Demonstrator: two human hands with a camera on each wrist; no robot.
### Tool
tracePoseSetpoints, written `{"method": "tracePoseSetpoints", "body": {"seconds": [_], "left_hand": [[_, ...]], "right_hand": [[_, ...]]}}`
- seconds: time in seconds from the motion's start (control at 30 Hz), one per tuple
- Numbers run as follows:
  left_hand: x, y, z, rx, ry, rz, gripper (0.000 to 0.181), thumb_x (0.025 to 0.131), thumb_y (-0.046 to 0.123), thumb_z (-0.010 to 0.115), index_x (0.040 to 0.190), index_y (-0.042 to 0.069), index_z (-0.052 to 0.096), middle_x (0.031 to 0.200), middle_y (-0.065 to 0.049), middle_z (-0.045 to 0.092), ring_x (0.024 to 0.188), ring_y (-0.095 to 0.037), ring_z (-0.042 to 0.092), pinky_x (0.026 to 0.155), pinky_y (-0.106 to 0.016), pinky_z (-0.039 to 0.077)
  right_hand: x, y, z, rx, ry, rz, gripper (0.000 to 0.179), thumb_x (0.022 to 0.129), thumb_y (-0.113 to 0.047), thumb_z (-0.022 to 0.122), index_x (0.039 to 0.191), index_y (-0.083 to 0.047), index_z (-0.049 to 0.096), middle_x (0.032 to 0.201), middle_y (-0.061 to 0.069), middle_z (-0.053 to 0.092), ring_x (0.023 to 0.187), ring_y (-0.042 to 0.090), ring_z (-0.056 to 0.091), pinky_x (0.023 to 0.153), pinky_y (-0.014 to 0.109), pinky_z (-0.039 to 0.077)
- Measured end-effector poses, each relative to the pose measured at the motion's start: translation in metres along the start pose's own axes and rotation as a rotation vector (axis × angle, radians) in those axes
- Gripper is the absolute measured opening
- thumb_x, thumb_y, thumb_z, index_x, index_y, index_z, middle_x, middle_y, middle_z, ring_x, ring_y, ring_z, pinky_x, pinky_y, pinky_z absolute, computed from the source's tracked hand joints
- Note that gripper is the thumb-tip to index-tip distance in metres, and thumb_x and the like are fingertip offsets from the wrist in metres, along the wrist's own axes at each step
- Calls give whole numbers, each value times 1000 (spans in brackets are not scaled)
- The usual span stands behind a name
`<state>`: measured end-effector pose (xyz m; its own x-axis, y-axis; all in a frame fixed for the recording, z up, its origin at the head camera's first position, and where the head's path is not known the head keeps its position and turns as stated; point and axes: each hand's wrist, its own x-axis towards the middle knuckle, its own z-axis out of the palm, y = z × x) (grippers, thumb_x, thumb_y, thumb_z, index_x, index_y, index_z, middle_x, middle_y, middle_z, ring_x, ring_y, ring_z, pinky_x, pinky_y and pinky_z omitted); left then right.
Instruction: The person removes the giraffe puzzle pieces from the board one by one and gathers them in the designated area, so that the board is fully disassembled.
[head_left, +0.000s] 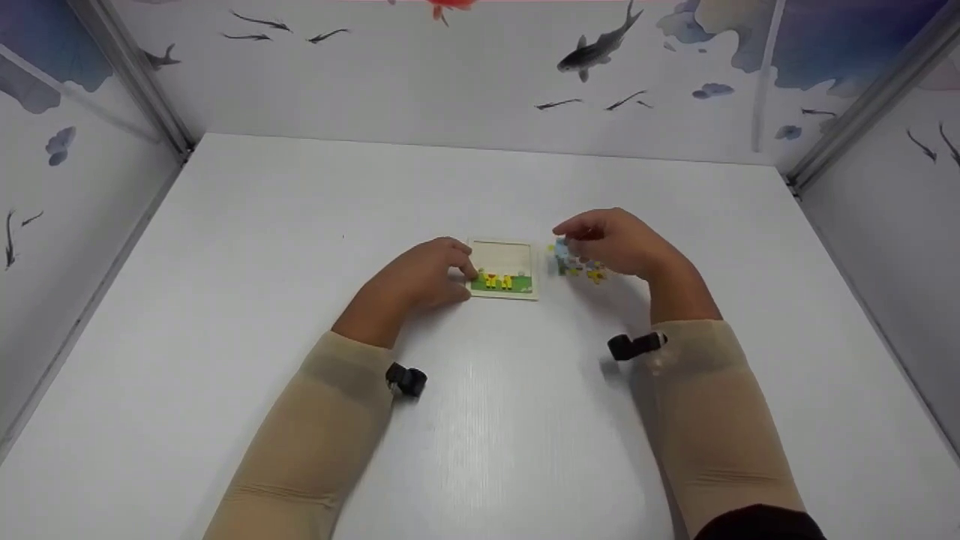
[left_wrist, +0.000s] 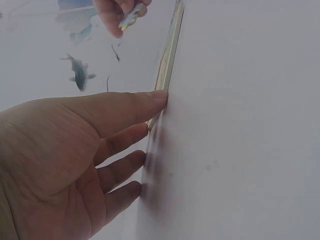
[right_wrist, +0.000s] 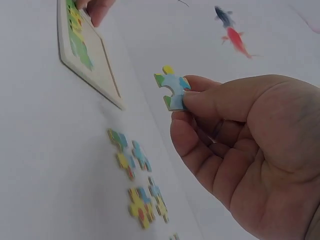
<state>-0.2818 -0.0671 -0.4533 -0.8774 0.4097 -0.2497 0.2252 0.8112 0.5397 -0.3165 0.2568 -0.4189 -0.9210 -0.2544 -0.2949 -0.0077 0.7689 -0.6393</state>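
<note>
A small square wooden puzzle tray lies on the white table. Along its near side sit fitted pieces printed with green ground and yellow legs. My left hand rests at the tray's left side, its thumb touching the near left corner and its fingertips at the edge and table. In the right wrist view, my right hand pinches a puzzle piece between thumb and index finger. That piece is light blue with green corners and a yellow knob. It is held above the table, right of the tray.
Several loose puzzle pieces lie on the table right of the tray, partly under my right hand in the head view. White panels with painted fish border the table at the back and sides. Each wrist carries a small black camera.
</note>
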Motion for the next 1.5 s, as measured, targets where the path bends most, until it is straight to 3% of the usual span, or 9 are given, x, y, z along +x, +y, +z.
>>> {"method": "tracePoseSetpoints", "body": {"seconds": [0.3, 0.43, 0.6, 0.8, 1.07, 1.2, 1.33, 1.5], "left_hand": [[-1, -1, 1, 5, -8, 10, 31, 98, 21, 76, 128, 25, 79, 164, 3, 50, 160, -25, 39, 133, -44, 32], [-1, -1, 0, 5, -7, 15, 30, 98, 21, 76, 127, 23, 79, 164, 2, 50, 160, -25, 39, 134, -44, 31], [-1, -1, 0, -3, -5, 12, 29, 98, 20, 76, 126, 24, 79, 164, 2, 50, 161, -25, 37, 134, -44, 30], [-1, -1, 0, -18, -7, -3, 29, 98, 21, 76, 126, 25, 79, 164, 3, 50, 161, -24, 37, 134, -44, 30], [-1, -2, 0, -6, -4, 4, 29, 98, 22, 75, 126, 26, 79, 165, 3, 49, 161, -24, 37, 134, -44, 30], [-1, -2, -1, -10, -7, 9, 28, 98, 22, 75, 126, 26, 79, 164, 3, 49, 161, -24, 37, 134, -44, 31], [-2, -1, -1, -12, -7, 21, 27, 98, 22, 75, 125, 25, 79, 165, 2, 50, 161, -24, 37, 133, -44, 32], [-4, -1, -1, -21, 7, 21, 28, 97, 21, 76, 125, 23, 78, 164, 2, 50, 161, -24, 38, 133, -43, 31]], "right_hand": [[-24, 51, -34, 40, 29, 121, 30, 107, -26, 65, 136, -29, 72, 140, 3, 68, 120, 26, 65, 108, 46, 50], [-27, 70, -40, 41, 25, 144, 32, 107, -19, 61, 137, -24, 72, 144, 6, 67, 125, 26, 63, 111, 46, 51], [-25, 82, -40, 19, 17, 172, 33, 105, -14, 64, 135, -25, 73, 139, 6, 68, 124, 26, 60, 103, 38, 55], [-25, 86, -40, 23, 27, 181, 35, 101, -14, 69, 134, -24, 72, 131, 5, 71, 119, 24, 63, 99, 34, 55], [-25, 88, -41, -14, 40, 184, 37, 100, -16, 70, 136, -25, 69, 133, 5, 71, 124, 27, 59, 106, 43, 48], [-24, 87, -41, -16, 53, 200, 38, 100, -19, 71, 137, -25, 67, 135, 6, 67, 124, 28, 58, 101, 40, 52], [-24, 78, -39, 16, 86, 195, 36, 102, -25, 70, 138, -26, 67, 137, 5, 64, 124, 28, 58, 98, 37, 56], [-22, 50, -30, 32, 87, 147, 37, 104, -33, 70, 140, -27, 67, 135, 7, 62, 122, 27, 58, 102, 42, 52]]}}
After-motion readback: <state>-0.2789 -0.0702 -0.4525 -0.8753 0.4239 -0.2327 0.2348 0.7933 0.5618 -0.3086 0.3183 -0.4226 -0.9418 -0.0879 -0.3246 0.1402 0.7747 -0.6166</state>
